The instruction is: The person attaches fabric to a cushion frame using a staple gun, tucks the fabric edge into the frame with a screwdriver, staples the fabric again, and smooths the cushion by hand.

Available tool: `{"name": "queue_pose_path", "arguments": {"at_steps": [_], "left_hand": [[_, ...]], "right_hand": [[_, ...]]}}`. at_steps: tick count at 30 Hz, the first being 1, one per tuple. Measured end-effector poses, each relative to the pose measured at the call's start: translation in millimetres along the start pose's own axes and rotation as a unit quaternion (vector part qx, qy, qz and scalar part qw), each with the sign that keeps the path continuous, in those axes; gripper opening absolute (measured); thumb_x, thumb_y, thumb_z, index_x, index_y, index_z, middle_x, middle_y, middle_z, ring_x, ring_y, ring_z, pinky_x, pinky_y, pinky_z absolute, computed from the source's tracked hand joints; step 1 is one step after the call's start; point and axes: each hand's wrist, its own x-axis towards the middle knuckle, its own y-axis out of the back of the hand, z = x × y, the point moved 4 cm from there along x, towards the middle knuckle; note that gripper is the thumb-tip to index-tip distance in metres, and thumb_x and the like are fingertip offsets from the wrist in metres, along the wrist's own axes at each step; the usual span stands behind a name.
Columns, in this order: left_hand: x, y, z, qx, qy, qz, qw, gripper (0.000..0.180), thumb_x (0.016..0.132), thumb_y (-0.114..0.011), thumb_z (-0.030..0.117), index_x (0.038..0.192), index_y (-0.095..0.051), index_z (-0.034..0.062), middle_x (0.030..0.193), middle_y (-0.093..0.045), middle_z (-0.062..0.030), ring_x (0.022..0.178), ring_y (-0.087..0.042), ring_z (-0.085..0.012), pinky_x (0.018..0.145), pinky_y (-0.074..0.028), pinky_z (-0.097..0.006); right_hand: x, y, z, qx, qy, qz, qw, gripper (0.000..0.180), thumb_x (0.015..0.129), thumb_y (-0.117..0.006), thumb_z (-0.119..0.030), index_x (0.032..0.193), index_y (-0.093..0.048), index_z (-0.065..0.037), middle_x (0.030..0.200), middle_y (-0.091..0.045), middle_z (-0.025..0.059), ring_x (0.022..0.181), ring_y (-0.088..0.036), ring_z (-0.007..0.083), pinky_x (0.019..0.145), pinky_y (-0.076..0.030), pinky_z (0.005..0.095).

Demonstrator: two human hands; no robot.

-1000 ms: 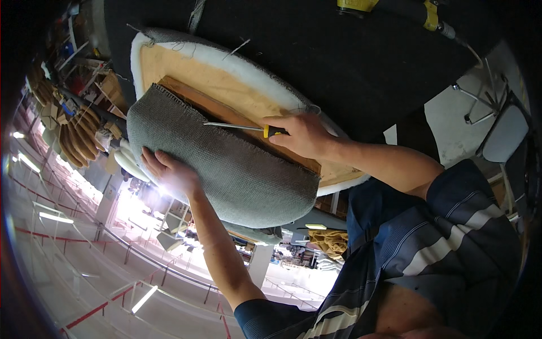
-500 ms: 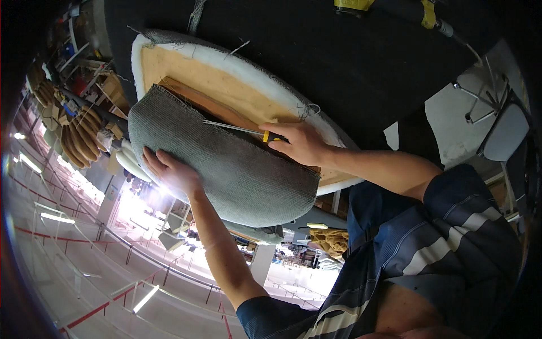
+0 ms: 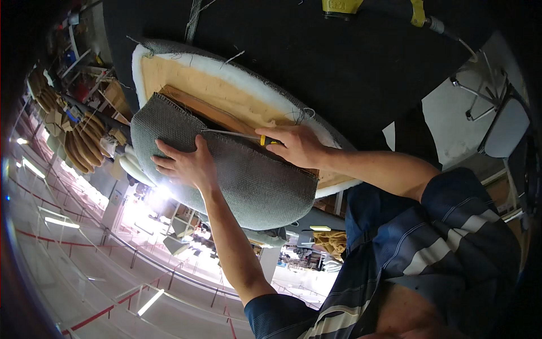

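Note:
My right hand [image 3: 296, 144] is closed round the yellow and black handle of a screwdriver [image 3: 237, 134]. Its metal shaft points left, and the tip meets the frayed edge of a grey woven fabric covering [image 3: 237, 181]. Spread on that fabric is my left hand [image 3: 189, 164], fingers apart, the thumb close to the tool's tip. The fabric covers a rounded padded piece, with a strip of brown wood [image 3: 197, 104] along its edge. Behind it lies a light wooden panel [image 3: 175, 73] bordered by white padding [image 3: 248, 79] and grey fabric with loose threads.
A black-topped table [image 3: 316, 68] bears the work. At its far side lies a yellow tool [image 3: 341, 7], with a hose fitting [image 3: 435, 24] to its right. A grey chair [image 3: 505, 133] stands at the right. Curved brown pieces [image 3: 84, 141] are piled at the left.
My left hand has slid right and up across the fabric toward the screwdriver's tip, its thumb now spread out. The right hand keeps the screwdriver at the fabric edge, shifted slightly.

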Motion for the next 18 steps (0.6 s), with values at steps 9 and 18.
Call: {"name": "queue_pose_path", "arguments": {"at_steps": [9,18], "left_hand": [[-1.7,0.2,3.9,-0.011,-0.016,0.028,0.999,0.102,0.073,-0.074,0.045,0.155,-0.020,0.0184,0.155,-0.017,-0.0320,0.140,-0.021,-0.0543,0.107,-0.028,-0.068],[-1.5,0.2,3.3,0.011,-0.003,0.006,1.000,0.105,0.075,-0.073,0.050,0.157,-0.013,0.0214,0.157,-0.013,-0.0285,0.146,-0.017,-0.0444,0.109,-0.026,-0.066]], "right_hand": [[3.4,-24.3,19.0,0.502,-0.235,-0.193,0.810,0.032,0.093,-0.067,-0.025,0.115,-0.058,-0.002,0.078,-0.060,0.0063,0.055,-0.057,0.0118,0.042,-0.042,0.0269],[-0.8,-44.9,12.1,0.549,-0.278,-0.194,0.763,0.045,0.104,-0.043,-0.044,0.094,-0.058,-0.003,0.071,-0.055,0.0023,0.052,-0.052,0.0095,0.042,-0.040,0.0249]]}}
